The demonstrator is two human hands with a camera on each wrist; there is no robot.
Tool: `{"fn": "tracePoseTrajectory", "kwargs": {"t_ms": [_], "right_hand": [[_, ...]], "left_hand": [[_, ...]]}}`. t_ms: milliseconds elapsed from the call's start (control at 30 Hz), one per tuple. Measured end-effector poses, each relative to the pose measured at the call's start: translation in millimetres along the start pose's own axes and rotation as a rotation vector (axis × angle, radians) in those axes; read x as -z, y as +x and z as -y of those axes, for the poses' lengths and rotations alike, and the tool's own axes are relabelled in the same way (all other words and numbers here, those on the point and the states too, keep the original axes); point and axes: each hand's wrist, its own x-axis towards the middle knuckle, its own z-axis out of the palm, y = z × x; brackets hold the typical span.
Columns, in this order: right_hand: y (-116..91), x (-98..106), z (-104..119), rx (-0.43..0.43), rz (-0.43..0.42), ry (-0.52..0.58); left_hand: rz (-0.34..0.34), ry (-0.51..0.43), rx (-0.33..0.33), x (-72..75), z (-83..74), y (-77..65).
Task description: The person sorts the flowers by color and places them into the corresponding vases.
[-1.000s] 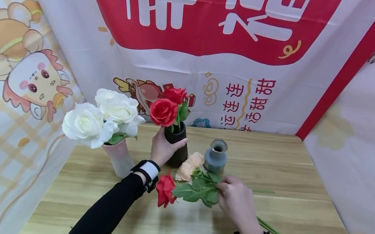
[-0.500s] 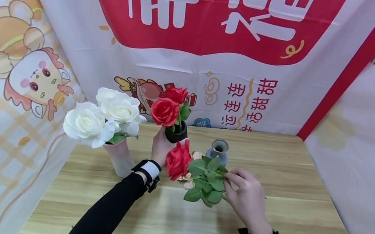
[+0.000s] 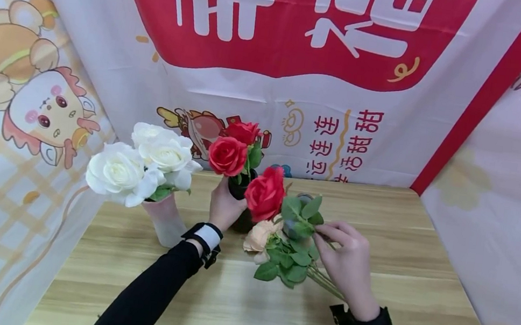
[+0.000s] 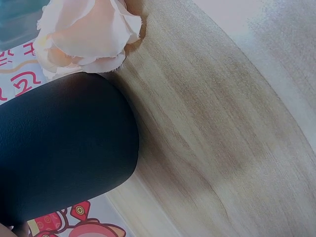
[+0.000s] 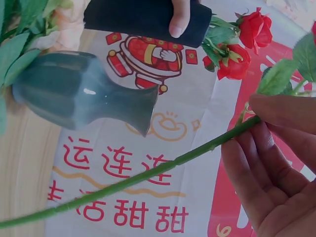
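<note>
My left hand grips the black vase, which stands upright and holds red roses. The thumb lies across its side in the right wrist view. Between thumb and fingers, my right hand pinches the green stem of another red rose. This rose is raised, its bloom tilted left beside the black vase. Beneath it, peach flowers with green leaves and stems lie on the table. A blue-grey vase stands behind, mostly hidden by leaves in the head view.
On the left stands a pink-and-white vase with white roses. A printed cloth backdrop rises behind the wooden table, and more printed cloth flanks both sides.
My right hand has lifted the red rose off the table, its bloom moving up and right towards the black vase. The peach flowers stay lying. My left hand keeps its grip in place.
</note>
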Motion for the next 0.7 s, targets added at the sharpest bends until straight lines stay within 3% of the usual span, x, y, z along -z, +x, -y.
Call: {"fn": "tracePoseTrajectory", "kwargs": {"t_ms": [167,467,700], "right_hand": [[7.5,0.4,0.8,-0.043,-0.044,0.071],[27.5,5.4,18.2,-0.079,-0.129,0.219],[36.7,11.7,33.5,-0.228,-0.123,0.353]], "left_hand": [[0.033,-0.056,0.037,-2.6,0.0,-0.8],[0.016,-0.065,0.037,0.8,-3.4,0.5],[0.021,-0.057,0.046,0.7,-3.3,0.2]]}}
